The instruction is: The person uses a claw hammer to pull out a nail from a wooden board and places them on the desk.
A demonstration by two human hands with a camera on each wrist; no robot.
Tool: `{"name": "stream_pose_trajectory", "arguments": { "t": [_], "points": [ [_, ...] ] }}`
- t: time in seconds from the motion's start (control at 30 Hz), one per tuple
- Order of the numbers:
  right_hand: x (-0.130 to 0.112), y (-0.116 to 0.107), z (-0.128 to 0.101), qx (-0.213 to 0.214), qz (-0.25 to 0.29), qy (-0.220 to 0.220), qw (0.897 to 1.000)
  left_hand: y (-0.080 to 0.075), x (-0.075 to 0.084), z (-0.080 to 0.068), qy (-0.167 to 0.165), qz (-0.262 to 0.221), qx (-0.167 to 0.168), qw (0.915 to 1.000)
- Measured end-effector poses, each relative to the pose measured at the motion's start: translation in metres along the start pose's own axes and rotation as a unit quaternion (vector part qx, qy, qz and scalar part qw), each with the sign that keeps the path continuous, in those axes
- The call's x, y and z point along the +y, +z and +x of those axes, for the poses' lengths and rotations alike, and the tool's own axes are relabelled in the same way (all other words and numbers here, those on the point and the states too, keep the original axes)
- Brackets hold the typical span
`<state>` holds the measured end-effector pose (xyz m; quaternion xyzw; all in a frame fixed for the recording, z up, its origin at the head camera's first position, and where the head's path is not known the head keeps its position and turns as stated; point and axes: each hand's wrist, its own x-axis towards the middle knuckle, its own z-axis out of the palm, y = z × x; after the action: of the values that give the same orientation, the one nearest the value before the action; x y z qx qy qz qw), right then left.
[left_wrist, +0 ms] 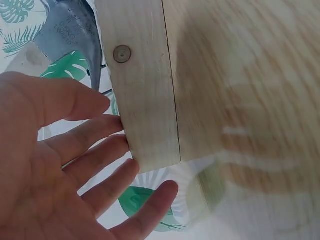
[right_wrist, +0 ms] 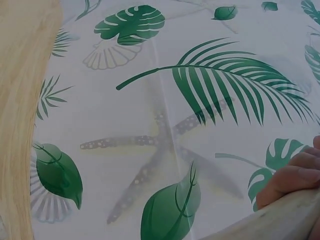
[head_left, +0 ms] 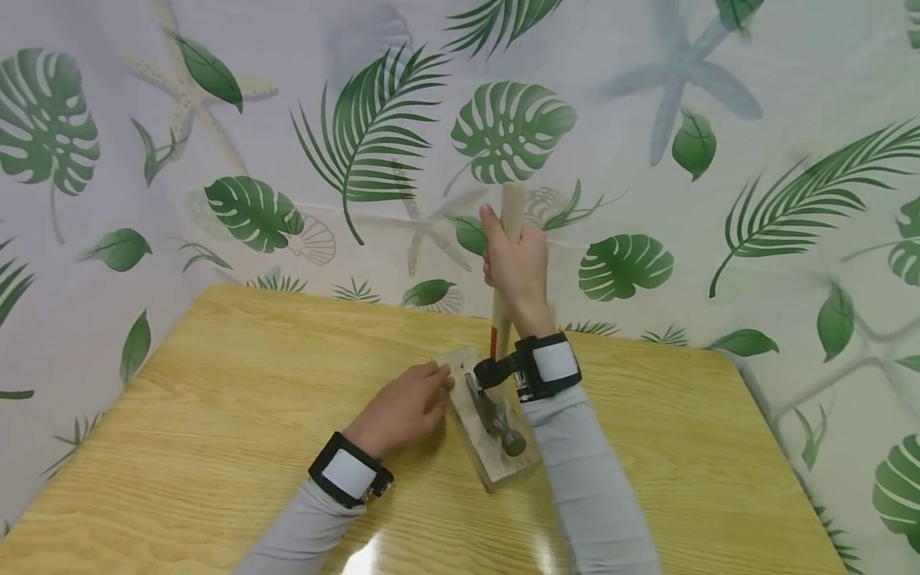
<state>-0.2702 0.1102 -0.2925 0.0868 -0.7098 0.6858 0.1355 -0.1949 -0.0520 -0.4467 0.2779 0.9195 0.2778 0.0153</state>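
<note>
On the pale wooden counter [head_left: 216, 415], the left hand [head_left: 402, 411] pressed relaxed, straight fingers [left_wrist: 95, 137] against the small rectangular wooden block [head_left: 489, 435] from nine o'clock. The steel claw-hammer head [head_left: 496, 415] lay on the block. At twelve o'clock beyond, the right hand [head_left: 517, 267] was wrapped round the hammer's upright, light wooden handle [head_left: 512, 209].

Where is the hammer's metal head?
The hammer head rests on the wood block mid-table in the head view, between the left hand and right sleeve.
</note>
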Motion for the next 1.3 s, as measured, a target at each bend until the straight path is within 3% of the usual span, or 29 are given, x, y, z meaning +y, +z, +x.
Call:
{"name": "stream_pose_trajectory", "arguments": {
  "t": [0.23, 0.43, 0.7, 0.9, 1.0, 1.1, 1.3],
  "points": [
    [-0.004, 0.001, -0.013, 0.005, -0.012, -0.048, 0.999, -0.001, 0.001, -0.001, 0.003, 0.004, 0.006, 1.0],
    [-0.012, -0.012, -0.036, 0.017, 0.031, -0.097, 0.995, 0.0, 0.002, -0.001, 0.001, 0.005, 0.01, 0.9999],
    [-0.016, -0.03, -0.072, 0.046, 0.083, -0.192, 0.977, 0.003, 0.001, 0.002, 0.013, 0.014, 0.018, 0.9997],
    [-0.019, -0.032, -0.088, 0.055, 0.08, -0.236, 0.967, 0.002, 0.002, 0.003, 0.023, 0.012, 0.014, 0.9996],
    [-0.022, -0.034, -0.096, 0.067, 0.088, -0.259, 0.96, 0.003, 0.004, 0.004, 0.023, 0.014, 0.009, 0.9996],
    [-0.027, -0.039, -0.105, 0.078, 0.129, -0.275, 0.95, 0.003, 0.005, 0.005, 0.023, 0.023, 0.01, 0.9994],
    [-0.035, -0.05, -0.124, 0.081, 0.233, -0.311, 0.918, 0.001, 0.005, 0.004, 0.014, 0.029, 0.009, 0.9994]
  ]
}}
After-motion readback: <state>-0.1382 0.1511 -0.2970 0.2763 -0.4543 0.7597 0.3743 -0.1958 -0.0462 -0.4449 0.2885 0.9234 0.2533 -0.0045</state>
